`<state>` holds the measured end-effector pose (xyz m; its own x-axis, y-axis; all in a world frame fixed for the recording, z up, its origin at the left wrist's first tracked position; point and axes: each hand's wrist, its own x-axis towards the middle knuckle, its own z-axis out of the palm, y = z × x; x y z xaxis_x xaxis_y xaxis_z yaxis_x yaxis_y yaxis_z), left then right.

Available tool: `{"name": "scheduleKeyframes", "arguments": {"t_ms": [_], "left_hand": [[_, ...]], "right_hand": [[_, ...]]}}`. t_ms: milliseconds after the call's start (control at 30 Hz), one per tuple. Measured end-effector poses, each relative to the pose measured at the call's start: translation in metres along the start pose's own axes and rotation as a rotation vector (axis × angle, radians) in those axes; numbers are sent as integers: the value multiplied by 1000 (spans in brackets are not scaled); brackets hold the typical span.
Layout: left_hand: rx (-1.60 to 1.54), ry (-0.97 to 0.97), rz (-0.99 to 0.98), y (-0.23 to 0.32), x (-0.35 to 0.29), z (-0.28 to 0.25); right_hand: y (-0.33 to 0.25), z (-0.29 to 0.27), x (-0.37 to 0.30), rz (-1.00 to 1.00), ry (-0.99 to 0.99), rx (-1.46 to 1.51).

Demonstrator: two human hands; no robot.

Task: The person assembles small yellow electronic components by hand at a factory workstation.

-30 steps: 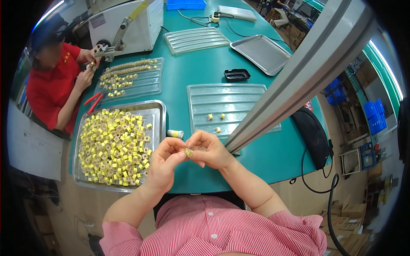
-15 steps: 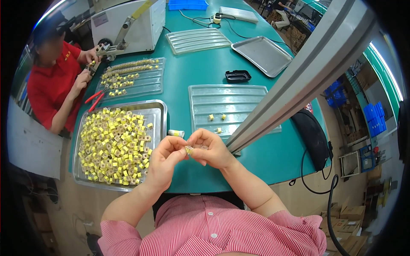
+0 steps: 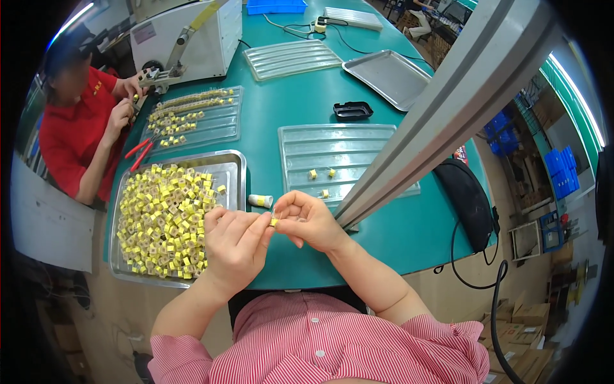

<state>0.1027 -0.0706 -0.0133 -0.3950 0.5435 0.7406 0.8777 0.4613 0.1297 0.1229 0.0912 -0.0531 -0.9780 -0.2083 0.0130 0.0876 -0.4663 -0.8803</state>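
Note:
Between my two hands, in front of my chest, is a small yellow-taped coil point(image 3: 274, 223) with thin wire leads. My right hand point(image 3: 311, 221) pinches it between thumb and index finger, and a fine wire rises beside the fingertips. My left hand point(image 3: 234, 246), back upward, has its fingers closed at the coil's left side; its fingertips are partly hidden. Left of my hands stands a metal tray point(image 3: 240, 185) heaped with similar yellow coils point(image 3: 163, 221). Beyond my right hand lies a clear ribbed tray point(image 3: 339, 150) with a few coils point(image 3: 313, 174) on it.
A white roll point(image 3: 260, 201) lies just beyond my hands. A grey metal post point(image 3: 441, 115) slants up at right, beside a black pouch point(image 3: 465, 198). Red-handled pliers point(image 3: 139, 152) lie near another ribbed tray point(image 3: 233, 118). At left, a person in red point(image 3: 77, 131) works by a white machine point(image 3: 185, 48).
My left hand has turned back-upward, its fingers now reaching across to the coil from the left. My right hand has barely shifted. The view has tilted slightly.

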Motion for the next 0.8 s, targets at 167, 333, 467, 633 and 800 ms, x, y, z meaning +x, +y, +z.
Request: {"name": "scheduleKeyframes", "arguments": {"t_ms": [167,333,467,633,800], "left_hand": [[-64,-66,-50,-3,4,-6],[-163,-231,-84,-15,7,-14],[-325,-468,-190,-23,15,-22],[-1061,-530,-856,-28,3,-12],[-1490,-427,-1032,-28,-19,5]], "right_hand": [[0,-1,-1,-14,-22,-100],[2,-1,-2,-1,-70,-240],[1,4,-3,38,-104,-294],[-2,0,-3,66,-121,-157],[-3,1,-3,49,-130,-119]]}}
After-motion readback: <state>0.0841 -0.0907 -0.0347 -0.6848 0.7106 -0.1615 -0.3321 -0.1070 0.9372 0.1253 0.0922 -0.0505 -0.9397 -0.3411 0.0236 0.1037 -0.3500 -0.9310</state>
